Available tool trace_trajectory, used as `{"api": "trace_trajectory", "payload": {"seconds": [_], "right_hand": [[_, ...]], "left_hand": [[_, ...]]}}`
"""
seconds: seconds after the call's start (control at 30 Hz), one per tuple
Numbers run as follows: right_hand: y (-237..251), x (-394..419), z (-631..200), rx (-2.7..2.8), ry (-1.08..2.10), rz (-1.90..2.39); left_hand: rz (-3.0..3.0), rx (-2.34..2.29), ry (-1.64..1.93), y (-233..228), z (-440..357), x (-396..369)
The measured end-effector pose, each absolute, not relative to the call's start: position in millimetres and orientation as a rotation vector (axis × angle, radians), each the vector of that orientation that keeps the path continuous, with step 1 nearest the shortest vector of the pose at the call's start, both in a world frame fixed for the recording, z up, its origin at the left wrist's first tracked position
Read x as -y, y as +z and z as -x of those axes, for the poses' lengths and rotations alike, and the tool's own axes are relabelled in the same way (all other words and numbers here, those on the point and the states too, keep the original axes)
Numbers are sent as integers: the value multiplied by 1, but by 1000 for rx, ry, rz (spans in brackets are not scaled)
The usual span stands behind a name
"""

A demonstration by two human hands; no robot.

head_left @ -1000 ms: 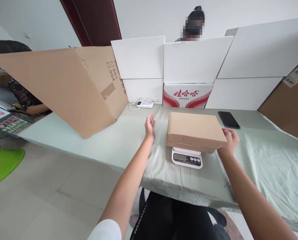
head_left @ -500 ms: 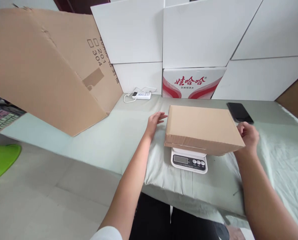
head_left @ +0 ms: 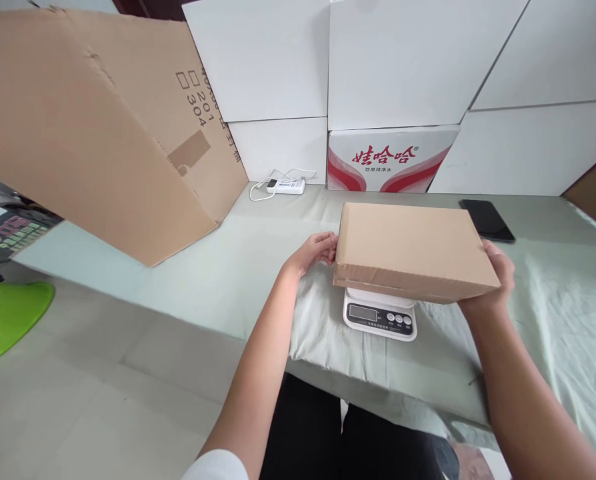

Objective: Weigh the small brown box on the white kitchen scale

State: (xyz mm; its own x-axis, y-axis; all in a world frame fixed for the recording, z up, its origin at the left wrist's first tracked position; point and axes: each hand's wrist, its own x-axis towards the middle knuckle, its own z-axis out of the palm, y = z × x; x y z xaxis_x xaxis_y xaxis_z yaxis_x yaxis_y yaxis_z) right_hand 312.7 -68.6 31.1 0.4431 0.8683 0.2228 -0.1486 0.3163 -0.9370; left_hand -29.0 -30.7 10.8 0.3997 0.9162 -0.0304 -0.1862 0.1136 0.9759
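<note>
Here a flat, rectangular cardboard box [head_left: 411,250] with a smooth brown top sits on the white scale [head_left: 381,315]. The left hand [head_left: 314,251] curls its fingers against the box's left edge; the right hand [head_left: 495,280] grips its near right corner. Beyond the box lies a glossy black phone [head_left: 487,220], and farther back a white power strip [head_left: 285,186]. The scale rests on wrinkled pale-green cloth [head_left: 553,313].
</note>
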Motion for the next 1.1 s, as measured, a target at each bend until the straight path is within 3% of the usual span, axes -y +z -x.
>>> {"api": "trace_trajectory", "payload": {"seconds": [0.37,0.8,1.1], "right_hand": [[23,60,-291,972,559,818],[18,33,-284,1203,605,894],[-14,0,-276,1212,672,925]], "left_hand": [[-1156,-894,1355,7,1,22],[-1376,-895,1512,6,-14,20],[-1156,-944,1450,-3,-16,19]]}}
